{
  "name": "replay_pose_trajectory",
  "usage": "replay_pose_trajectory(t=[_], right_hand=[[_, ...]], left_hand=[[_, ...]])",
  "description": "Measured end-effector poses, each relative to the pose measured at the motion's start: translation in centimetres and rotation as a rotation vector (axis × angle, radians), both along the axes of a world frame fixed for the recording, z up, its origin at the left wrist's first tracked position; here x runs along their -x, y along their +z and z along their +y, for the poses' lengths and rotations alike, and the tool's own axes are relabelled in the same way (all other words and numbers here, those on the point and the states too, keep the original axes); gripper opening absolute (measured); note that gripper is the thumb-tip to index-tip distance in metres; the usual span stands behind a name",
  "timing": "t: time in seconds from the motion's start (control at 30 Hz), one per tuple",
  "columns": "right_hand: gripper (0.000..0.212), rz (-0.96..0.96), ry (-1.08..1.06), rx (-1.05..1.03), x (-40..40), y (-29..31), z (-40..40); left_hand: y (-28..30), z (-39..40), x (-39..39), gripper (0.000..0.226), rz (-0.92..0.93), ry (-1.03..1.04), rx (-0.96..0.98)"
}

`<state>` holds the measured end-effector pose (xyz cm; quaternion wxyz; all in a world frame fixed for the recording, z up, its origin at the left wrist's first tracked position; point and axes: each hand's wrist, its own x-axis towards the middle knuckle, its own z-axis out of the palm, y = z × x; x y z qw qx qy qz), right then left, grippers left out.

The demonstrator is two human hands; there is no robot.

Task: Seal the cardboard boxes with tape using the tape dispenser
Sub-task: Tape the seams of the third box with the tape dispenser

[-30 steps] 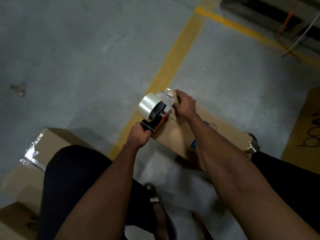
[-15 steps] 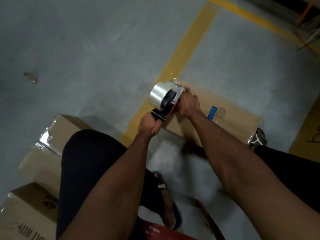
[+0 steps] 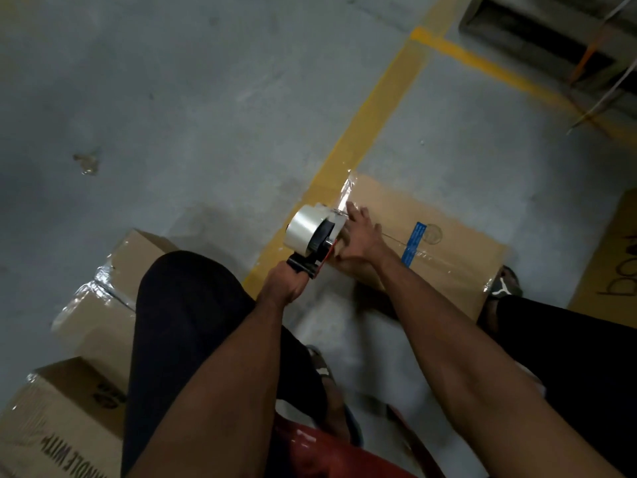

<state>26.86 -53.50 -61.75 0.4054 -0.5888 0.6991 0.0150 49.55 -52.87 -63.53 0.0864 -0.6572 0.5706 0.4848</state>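
Dim, flat indoor light with wide-angle bending.
Glare glints on the tape roll (image 3: 303, 232); left of it the floor (image 3: 172, 98) darkens; soft shadow lies below; edges blur and curve.

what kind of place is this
Probably a warehouse or parking-style storage floor: bare concrete floor with painted yellow lines, and several cardboard boxes on the ground, one being taped with a tape dispenser.

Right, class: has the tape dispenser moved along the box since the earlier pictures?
Yes. The tape dispenser has come back toward the person along the left edge of the cardboard box, away from the far corner where it sat earlier.
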Motion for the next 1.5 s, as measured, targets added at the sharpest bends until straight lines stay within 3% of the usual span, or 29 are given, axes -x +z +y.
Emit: replay_pose_trajectory(t=[0.1,0.2,0.3,0.5,0.73,0.87,1.07,1.23,1.3,1.4,1.43,1.5], right_hand=[[0.137,0.109,0.027,0.034,-0.3,-1.7,2.1],[0.130,0.256,0.015,0.082,-1.2,-2.5,2.6],[0.125,0.265,-0.010,0.130,-1.0,-2.9,2.5],[0.129,0.374,-0.077,0.070,3.4,-5.2,-1.2],[0.122,0.367,-0.044,0.104,5.2,-4.5,-2.2],[0.146,0.367,-0.047,0.140,5.2,-4.3,-2.0],[0.141,0.392,-0.007,0.150,4.8,-3.4,-1.8],[0.142,0.369,0.012,0.010,5.1,-1.7,-3.0],[0.123,0.318,0.002,-0.091,5.5,-0.6,-4.3],[0.071,-0.044,-0.213,-0.070,4.5,2.2,-5.3],[0.074,-0.163,-0.315,-0.047,3.2,3.2,-5.3],[0.109,-0.207,-0.370,-0.111,-0.1,5.0,-4.9]], left_hand=[[0.2,0.1,0.6,0.042,0.006,0.014,0.009],[0.1,0.2,0.7,0.039,0.018,0.029,0.017],[-0.5,0.0,0.9,0.041,0.029,0.064,-0.004],[-1.5,-2.9,4.6,0.062,0.072,0.081,0.037],[-1.8,-2.3,6.1,0.061,0.109,0.083,0.082],[-2.6,-0.7,5.2,0.055,0.061,0.092,0.030],[-3.9,2.1,3.5,0.048,0.006,0.115,-0.080],[-4.6,0.6,4.0,0.048,-0.011,0.097,-0.110],[-4.7,0.5,4.1,0.044,-0.022,0.091,-0.114],[-4.6,0.6,4.1,0.042,-0.014,0.092,-0.122],[-4.8,0.6,4.0,0.043,-0.010,0.094,-0.131],[-4.9,0.4,4.1,0.049,-0.009,0.097,-0.135]])
